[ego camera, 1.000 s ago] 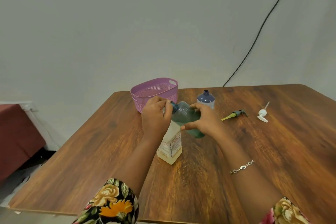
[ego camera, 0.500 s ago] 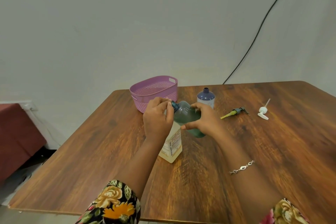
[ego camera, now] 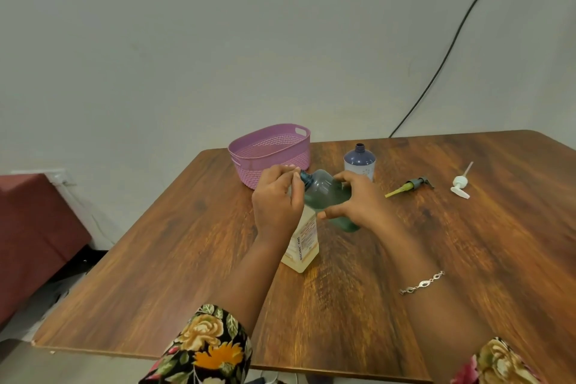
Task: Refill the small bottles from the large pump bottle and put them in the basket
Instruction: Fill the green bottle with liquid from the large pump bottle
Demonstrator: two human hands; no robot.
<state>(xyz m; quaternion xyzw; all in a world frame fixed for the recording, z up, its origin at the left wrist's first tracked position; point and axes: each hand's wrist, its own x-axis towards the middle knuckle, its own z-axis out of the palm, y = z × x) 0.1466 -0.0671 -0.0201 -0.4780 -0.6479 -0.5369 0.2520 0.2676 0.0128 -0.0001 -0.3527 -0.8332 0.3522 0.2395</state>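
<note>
The right hand (ego camera: pixel 358 206) grips a green bottle (ego camera: pixel 324 193), fingers wrapped round its body, tilting it so its open neck points left, above the table (ego camera: pixel 187 259). The left hand (ego camera: pixel 277 203) curls its fingers round the top of an upright pale bottle (ego camera: pixel 304 246), hiding its neck, just beside the green bottle's mouth. Behind them sit a purple basket (ego camera: pixel 271 156) and an uncapped blue bottle (ego camera: pixel 359 160). Two pumps, one dark (ego camera: pixel 411 185) and one white (ego camera: pixel 460 185), lie to the right
</note>
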